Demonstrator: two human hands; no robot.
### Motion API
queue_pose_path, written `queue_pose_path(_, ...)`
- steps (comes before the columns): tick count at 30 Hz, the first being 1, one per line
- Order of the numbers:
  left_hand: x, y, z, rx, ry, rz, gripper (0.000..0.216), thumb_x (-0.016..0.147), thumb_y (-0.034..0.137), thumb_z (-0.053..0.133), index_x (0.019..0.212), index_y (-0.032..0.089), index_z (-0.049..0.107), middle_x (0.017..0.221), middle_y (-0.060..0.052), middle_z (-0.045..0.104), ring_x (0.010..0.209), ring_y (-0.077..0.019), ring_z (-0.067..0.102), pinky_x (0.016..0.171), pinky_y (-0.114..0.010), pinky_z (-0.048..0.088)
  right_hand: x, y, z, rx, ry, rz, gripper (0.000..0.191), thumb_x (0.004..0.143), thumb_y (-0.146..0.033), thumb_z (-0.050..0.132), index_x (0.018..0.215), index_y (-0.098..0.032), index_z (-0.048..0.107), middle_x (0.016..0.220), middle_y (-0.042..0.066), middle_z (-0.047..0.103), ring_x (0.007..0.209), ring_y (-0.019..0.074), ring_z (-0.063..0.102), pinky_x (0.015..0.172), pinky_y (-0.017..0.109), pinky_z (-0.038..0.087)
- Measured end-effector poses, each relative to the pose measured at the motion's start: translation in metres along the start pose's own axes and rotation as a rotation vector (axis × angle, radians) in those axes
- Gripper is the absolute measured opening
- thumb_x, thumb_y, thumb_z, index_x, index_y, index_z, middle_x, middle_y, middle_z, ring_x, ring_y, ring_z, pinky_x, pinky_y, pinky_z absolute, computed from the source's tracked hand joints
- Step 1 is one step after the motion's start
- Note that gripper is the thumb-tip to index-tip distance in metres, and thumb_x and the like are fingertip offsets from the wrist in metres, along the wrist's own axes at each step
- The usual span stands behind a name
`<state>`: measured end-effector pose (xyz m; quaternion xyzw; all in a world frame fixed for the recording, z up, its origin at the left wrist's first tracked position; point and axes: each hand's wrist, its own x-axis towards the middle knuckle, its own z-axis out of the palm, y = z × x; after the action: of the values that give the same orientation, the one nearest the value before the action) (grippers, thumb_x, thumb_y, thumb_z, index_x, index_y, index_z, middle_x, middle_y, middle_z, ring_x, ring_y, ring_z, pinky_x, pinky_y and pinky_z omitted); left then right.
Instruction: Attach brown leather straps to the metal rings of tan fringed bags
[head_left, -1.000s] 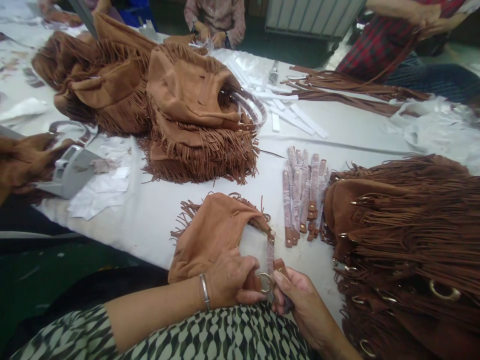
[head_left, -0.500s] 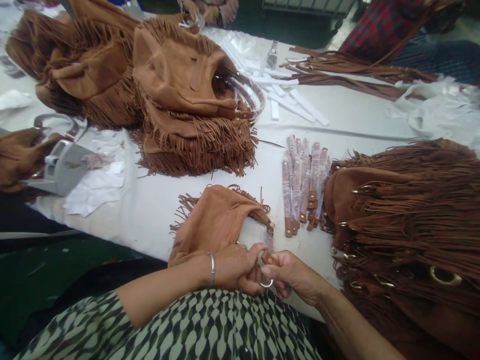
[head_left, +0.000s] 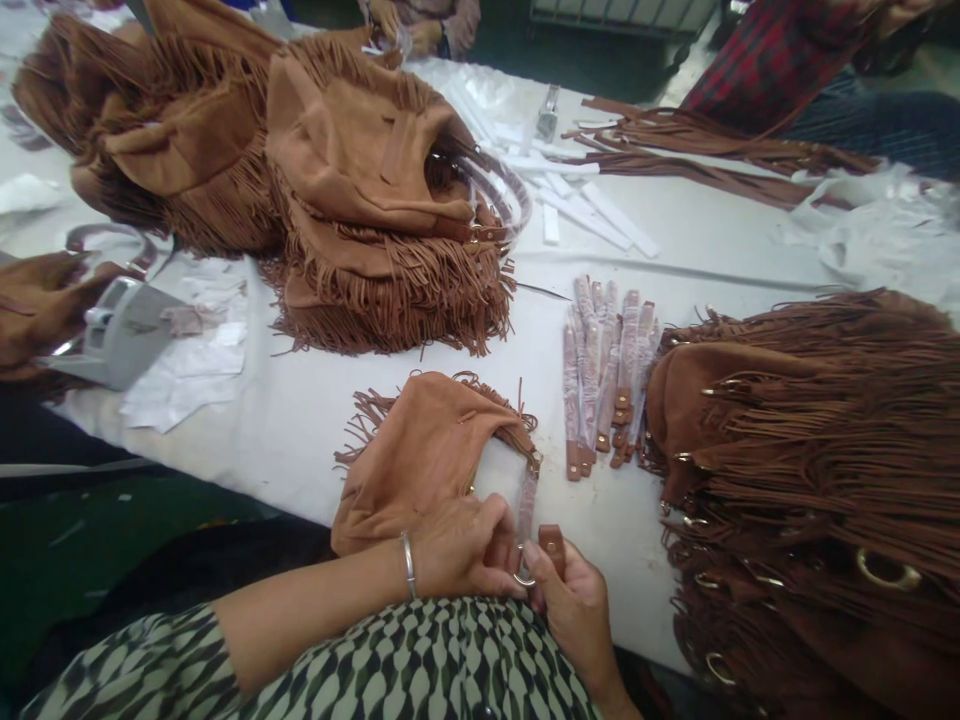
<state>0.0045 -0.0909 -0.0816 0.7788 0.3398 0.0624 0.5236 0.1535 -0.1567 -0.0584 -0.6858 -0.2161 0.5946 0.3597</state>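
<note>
A small tan fringed suede bag (head_left: 412,450) lies on the table in front of me. From its far metal ring a plastic-wrapped handle strap (head_left: 527,505) runs down to my hands. My left hand (head_left: 465,550), with a silver bangle at the wrist, is closed at the near metal ring (head_left: 524,578); the bag's edge it grips is mostly hidden. My right hand (head_left: 574,595) is closed on the strap's brown leather end tab (head_left: 553,545), which sticks up above the thumb with a stud in it.
Several wrapped handle straps (head_left: 600,375) lie to the right, beside a pile of dark brown fringed bags (head_left: 810,430). Finished-looking tan bags (head_left: 375,160) are heaped at back left. A grey tape dispenser (head_left: 124,325) stands left. Long brown straps (head_left: 697,140) lie near a co-worker's plaid sleeve (head_left: 772,55).
My right hand has turned and dropped lower, so the tab now stands upright above the thumb. My left hand has shifted slightly left. The wrapped strap shows more between bag and hands.
</note>
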Motion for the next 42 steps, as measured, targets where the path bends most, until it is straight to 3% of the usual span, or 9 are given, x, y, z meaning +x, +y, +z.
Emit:
queue_pose_path(3,-0.001,-0.002,0.001,0.028,-0.02,0.065,0.047,0.072,0.054,0.062,0.093,0.018,0.043,0.072,0.001,0.059,0.066,-0.0141,0.056,0.06,-0.022,0.037,-0.002,0.001,-0.004,0.012,-0.012,-0.033,0.038,0.069,-0.053,0.061,0.064,-0.019,0.046,0.048,-0.007,0.038,0.043,0.0082,0.031,0.042,0.022,0.028)
queue_pose_path(8,-0.002,-0.004,-0.001,0.074,-0.061,0.123,0.045,0.071,0.053,0.063,0.091,0.018,0.044,0.076,0.0,0.057,0.069,-0.0151,0.055,0.059,-0.022,0.036,0.016,-0.022,-0.023,-0.239,-0.44,-0.177,0.028,0.077,-0.042,0.058,0.069,-0.016,0.056,0.057,-0.004,0.046,0.051,0.009,0.039,0.048,0.021,0.031)
queue_pose_path(10,-0.003,-0.004,-0.002,0.059,-0.049,0.119,0.042,0.072,0.051,0.063,0.09,0.019,0.044,0.077,0.0,0.057,0.07,-0.0147,0.055,0.059,-0.022,0.036,0.021,-0.029,-0.024,-0.249,-0.523,-0.168,0.029,0.076,-0.042,0.059,0.067,-0.015,0.055,0.055,-0.004,0.044,0.049,0.0082,0.037,0.046,0.02,0.03)
queue_pose_path(18,-0.006,-0.01,0.007,-0.079,0.111,0.052,0.039,0.074,0.046,0.063,0.09,0.018,0.041,0.069,0.003,0.055,0.06,-0.01,0.049,0.053,-0.019,0.032,0.015,0.002,0.0,-0.187,-0.047,-0.146,0.036,0.074,-0.052,0.056,0.075,-0.017,0.051,0.05,-0.006,0.042,0.042,0.0088,0.035,0.04,0.022,0.029)
queue_pose_path(20,-0.003,-0.008,0.005,-0.072,0.054,0.07,0.038,0.074,0.045,0.063,0.091,0.018,0.041,0.069,0.003,0.056,0.06,-0.0099,0.051,0.053,-0.019,0.032,0.015,0.003,-0.005,-0.163,-0.085,-0.092,0.038,0.073,-0.054,0.055,0.071,-0.017,0.049,0.047,-0.006,0.042,0.039,0.0079,0.034,0.039,0.021,0.027)
queue_pose_path(25,0.002,-0.003,-0.002,0.009,-0.109,0.093,0.038,0.075,0.045,0.061,0.093,0.02,0.04,0.068,0.005,0.055,0.06,-0.0104,0.052,0.052,-0.019,0.031,0.019,-0.01,-0.019,-0.117,-0.378,0.101,0.038,0.071,-0.052,0.06,0.066,-0.018,0.044,0.041,-0.009,0.039,0.034,0.0054,0.03,0.036,0.019,0.024)
queue_pose_path(31,-0.003,-0.007,0.008,0.024,0.041,-0.038,0.034,0.081,0.048,0.051,0.094,0.018,0.039,0.066,0.003,0.054,0.057,-0.0115,0.049,0.052,-0.021,0.034,0.026,-0.012,-0.004,-0.111,-0.16,-0.016,0.035,0.07,-0.048,0.062,0.063,-0.019,0.042,0.046,-0.007,0.039,0.038,0.0071,0.033,0.037,0.021,0.026)
queue_pose_path(38,-0.003,-0.005,0.022,0.12,0.278,0.09,0.032,0.082,0.046,0.05,0.095,0.016,0.047,0.079,-0.005,0.058,0.073,-0.0173,0.055,0.065,-0.027,0.042,0.008,0.005,0.006,-0.147,0.16,-0.062,0.039,0.072,-0.056,0.056,0.063,-0.019,0.046,0.045,-0.005,0.041,0.042,0.0106,0.038,0.042,0.024,0.033)
queue_pose_path(42,-0.003,-0.006,0.023,0.125,0.264,0.063,0.034,0.082,0.047,0.05,0.096,0.016,0.049,0.079,-0.005,0.06,0.072,-0.0176,0.056,0.065,-0.028,0.043,0.009,0.005,0.001,-0.127,0.116,-0.059,0.04,0.072,-0.056,0.057,0.063,-0.019,0.046,0.044,-0.005,0.042,0.042,0.0103,0.039,0.043,0.023,0.033)
